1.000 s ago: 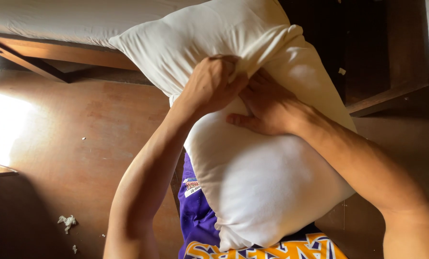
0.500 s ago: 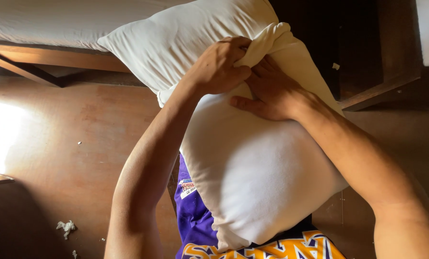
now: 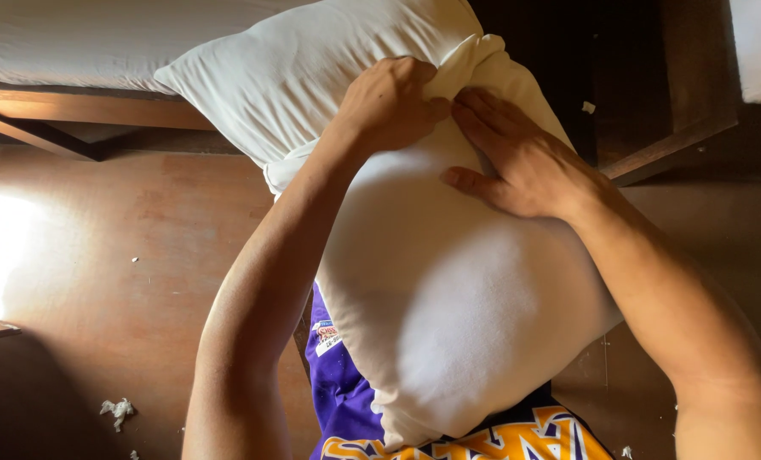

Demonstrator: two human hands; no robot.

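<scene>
Two bare hands work on a plump white pillow (image 3: 448, 315) that rests against the person's torso and reaches up toward the bed. The pillow's bare stuffing-cover looks smooth and matte, rounded and swollen at its lower end, while the upper part sits inside a soft, creased white pillowcase (image 3: 312, 77) whose bunched edge makes a thick fold across the pillow. The left hand (image 3: 393, 102) is curled shut over that bunched edge, fingers gripping the cloth. The right hand (image 3: 525, 162) lies nearly flat and open on the pillow just beside the left, fingers spread and pressing the fabric, grasping nothing. Beneath the pillow shows a purple jersey (image 3: 342, 388) with yellow lettering and a small sewn label. Behind stands a bed with a white mattress (image 3: 82, 43) on a wooden frame (image 3: 82, 106). The floor (image 3: 116, 281) is worn reddish-brown wood, glossy where sunlight strikes at left, with a scrap of white crumpled paper (image 3: 118, 411) lying near the left arm. The forearms hide much of the pillow's sides.
</scene>
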